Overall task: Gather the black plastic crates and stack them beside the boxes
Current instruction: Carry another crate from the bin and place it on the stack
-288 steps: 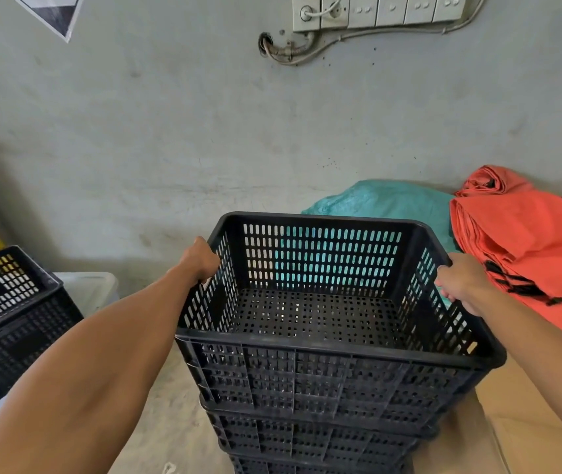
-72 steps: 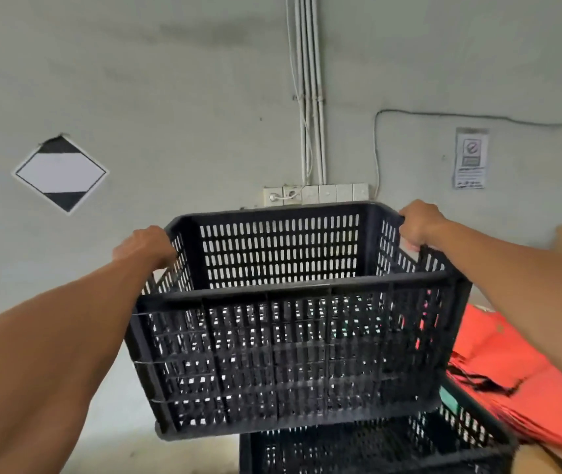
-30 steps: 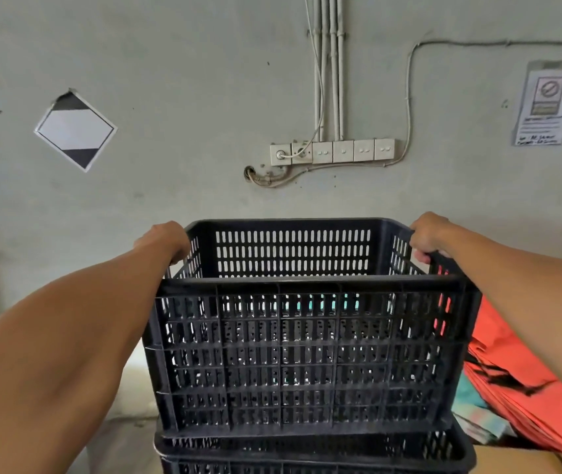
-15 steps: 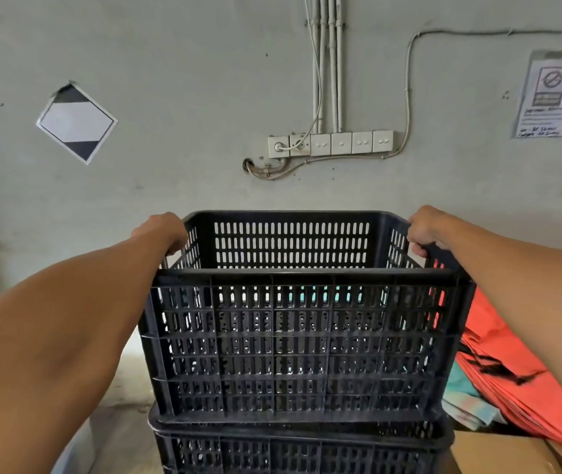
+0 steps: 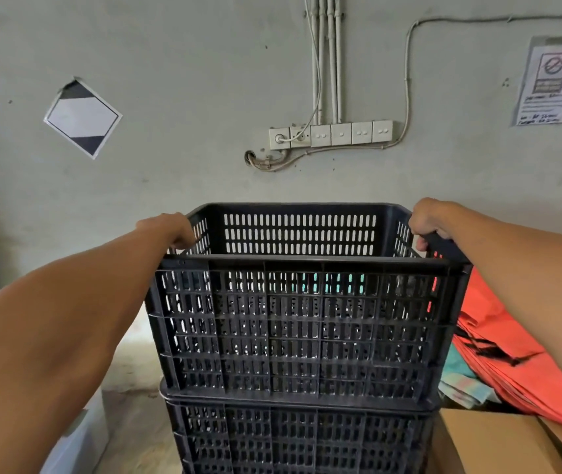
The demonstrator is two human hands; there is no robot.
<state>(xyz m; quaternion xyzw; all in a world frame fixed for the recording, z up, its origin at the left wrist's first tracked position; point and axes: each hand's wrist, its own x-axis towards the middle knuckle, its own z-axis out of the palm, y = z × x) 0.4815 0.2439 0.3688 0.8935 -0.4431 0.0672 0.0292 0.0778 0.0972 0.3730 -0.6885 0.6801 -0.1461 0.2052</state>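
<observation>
Diamond sign [image 5: 82,118] on grey wall, switch row [image 5: 331,134] under conduits, paper notice [image 5: 546,82] — orange fabric [image 5: 512,357] lower right

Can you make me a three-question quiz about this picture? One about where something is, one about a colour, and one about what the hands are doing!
1. Where is the cardboard box?
A. right of the stacked crates
B. inside the top crate
C. hanging on the wall

2. What colour is the folded cloth on the right?
A. yellow
B. orange-red
C. purple

3. What are the hands doing?
A. resting on the floor
B. pressing the wall switches
C. gripping the top crate's rim

Answers:
1. A: the box sits low, right of the lower crate.
2. B: the cloth pile is bright orange-red.
3. C: the left hand and right hand each curl over a side edge of the top crate.
</observation>
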